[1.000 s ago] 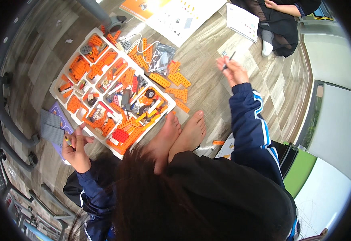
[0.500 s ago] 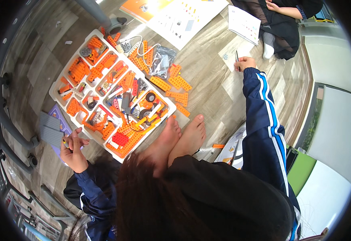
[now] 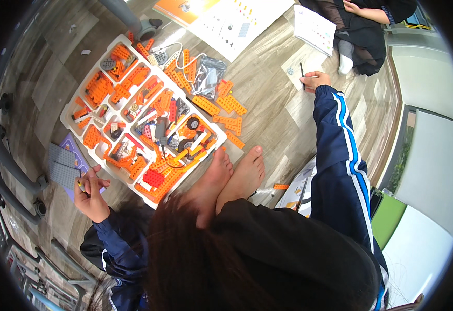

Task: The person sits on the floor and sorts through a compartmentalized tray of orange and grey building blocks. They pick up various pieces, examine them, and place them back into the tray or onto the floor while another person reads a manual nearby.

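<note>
My right hand (image 3: 317,81) is stretched far forward and closed on a thin black rod (image 3: 302,73). The rod is pinched between thumb and fingers, over a sheet of paper (image 3: 291,70) with a small printed figure. At the left, my left hand (image 3: 92,202) is closed with curled fingers around a small dark and yellow piece (image 3: 82,186), mostly hidden by the fingers. Beside that hand lie grey studded plates (image 3: 64,165) on a purple booklet (image 3: 84,161). A white compartment tray (image 3: 87,140) full of orange building parts sits in front of my bare feet.
Loose orange beams (image 3: 230,105), a clear plastic bag (image 3: 209,75) and a white cable (image 3: 193,59) lie right of the tray. A large printed sheet (image 3: 237,31) is spread ahead. Another person sits far right by an open booklet (image 3: 314,30). Chair legs (image 3: 16,168) stand left.
The black rod in my right hand has shifted slightly left, and more of it shows. My left hand has moved a little, its fingers still curled. The view has shifted slightly.
</note>
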